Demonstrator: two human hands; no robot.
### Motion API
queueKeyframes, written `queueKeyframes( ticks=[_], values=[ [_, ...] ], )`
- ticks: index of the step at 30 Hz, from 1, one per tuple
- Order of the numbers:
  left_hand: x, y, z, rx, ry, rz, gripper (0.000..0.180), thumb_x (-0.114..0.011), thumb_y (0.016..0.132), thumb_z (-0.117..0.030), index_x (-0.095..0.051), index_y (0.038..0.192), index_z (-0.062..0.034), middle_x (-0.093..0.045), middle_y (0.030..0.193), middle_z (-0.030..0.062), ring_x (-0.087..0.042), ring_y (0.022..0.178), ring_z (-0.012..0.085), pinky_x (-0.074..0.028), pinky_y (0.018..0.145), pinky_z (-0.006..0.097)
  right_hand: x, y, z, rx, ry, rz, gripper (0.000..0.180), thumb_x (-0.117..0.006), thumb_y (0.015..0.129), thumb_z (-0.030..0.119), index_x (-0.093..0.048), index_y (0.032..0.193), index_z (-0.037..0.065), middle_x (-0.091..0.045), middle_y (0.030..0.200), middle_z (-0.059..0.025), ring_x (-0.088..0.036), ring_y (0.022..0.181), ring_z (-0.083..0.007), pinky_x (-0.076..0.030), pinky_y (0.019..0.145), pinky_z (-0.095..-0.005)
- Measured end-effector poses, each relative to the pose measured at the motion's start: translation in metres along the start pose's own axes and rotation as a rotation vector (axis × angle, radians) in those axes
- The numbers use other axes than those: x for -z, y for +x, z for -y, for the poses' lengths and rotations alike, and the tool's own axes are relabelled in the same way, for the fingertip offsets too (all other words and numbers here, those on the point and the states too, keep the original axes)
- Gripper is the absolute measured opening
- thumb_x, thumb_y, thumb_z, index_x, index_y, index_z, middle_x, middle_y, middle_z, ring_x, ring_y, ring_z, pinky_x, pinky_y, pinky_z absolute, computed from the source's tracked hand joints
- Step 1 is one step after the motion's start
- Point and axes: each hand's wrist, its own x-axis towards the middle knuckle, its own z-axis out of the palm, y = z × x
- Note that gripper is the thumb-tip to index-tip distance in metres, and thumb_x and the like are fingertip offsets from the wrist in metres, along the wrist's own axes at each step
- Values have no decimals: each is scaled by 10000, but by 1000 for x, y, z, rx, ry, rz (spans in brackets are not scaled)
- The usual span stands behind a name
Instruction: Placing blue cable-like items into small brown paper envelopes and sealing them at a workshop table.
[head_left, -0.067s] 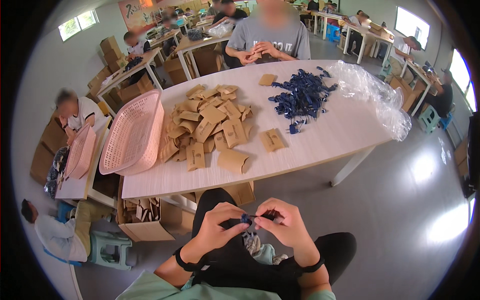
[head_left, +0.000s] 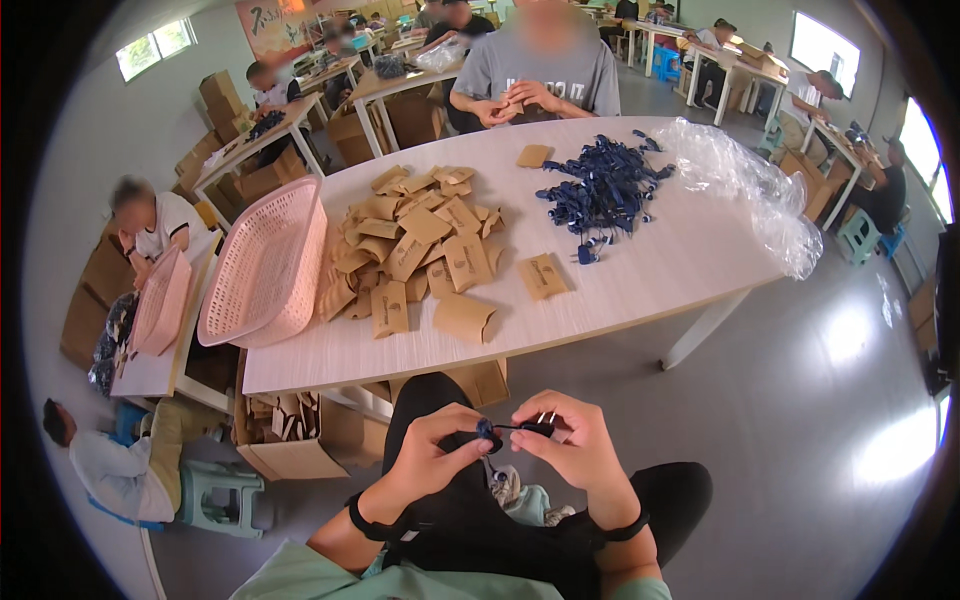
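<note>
Over my lap, my left hand (head_left: 440, 447) pinches a small dark blue bundle of corded earphones (head_left: 486, 430) between thumb and fingers. A short length of cord runs across to my right hand (head_left: 568, 437), whose thumb and fingers close on a dark piece at its other end. A small round end, seemingly an earbud, dangles below the left fingers. On the table ahead lies a heap of similar dark blue earphones (head_left: 608, 185). Left of it is a pile of brown card pillow boxes (head_left: 425, 228), and one loose pillow box (head_left: 542, 277) lies between them.
A pink plastic basket (head_left: 222, 305) stands at the left end of the pale table (head_left: 630, 305). Clear plastic wrap (head_left: 755, 195) covers its right end. Beneath the table is an open carton (head_left: 275, 462). Across from me, a person (head_left: 540, 75) handles a brown piece; others sit at further tables.
My right fingers have opened out slightly, showing more of the dark piece and the cord between my hands. The round end now hangs below my left hand.
</note>
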Motion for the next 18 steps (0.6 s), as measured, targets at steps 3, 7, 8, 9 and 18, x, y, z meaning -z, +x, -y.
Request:
queueKeyframes(
  ticks=[3,7,8,9,18],
  values=[
    [-8,2,-7,137,-265,1,150,-647,917,-55,-677,1027,43,-665,1021,105,-611,929,160,-460,856,290,-1,-3,-5,38,84,-66,271,-679,839,-87,-615,1099,-48,-648,980,-95,-657,909,-156,-527,803,-261],
    [-11,2,-3,225,-316,28,166,-580,961,-48,-651,1069,56,-651,1035,87,-606,931,156,-466,862,300,-3,2,-12,81,256,-151,306,-704,808,-110,-617,1093,-41,-668,996,-148,-667,944,-188,-548,820,-302],
    [-13,3,-3,233,-410,29,174,-572,964,-47,-637,1093,50,-648,1044,85,-607,935,161,-467,866,302,-1,2,-17,91,352,-118,310,-702,806,-115,-618,1095,-41,-672,1003,-158,-676,924,-200,-557,811,-315],
    [-15,4,-3,241,-505,27,184,-564,967,-45,-623,1117,44,-645,1053,83,-609,938,165,-469,870,304,-1,2,-20,100,449,-87,315,-701,803,-120,-618,1097,-41,-677,1010,-169,-684,904,-213,-565,803,-327],
    [-19,9,-3,242,-468,-81,109,-557,960,-74,-626,976,9,-610,1028,76,-604,917,186,-476,850,324,-2,6,-19,156,314,-245,166,-643,925,59,-658,1022,-75,-696,872,-114,-682,757,-206,-555,724,-313]
  ],
)
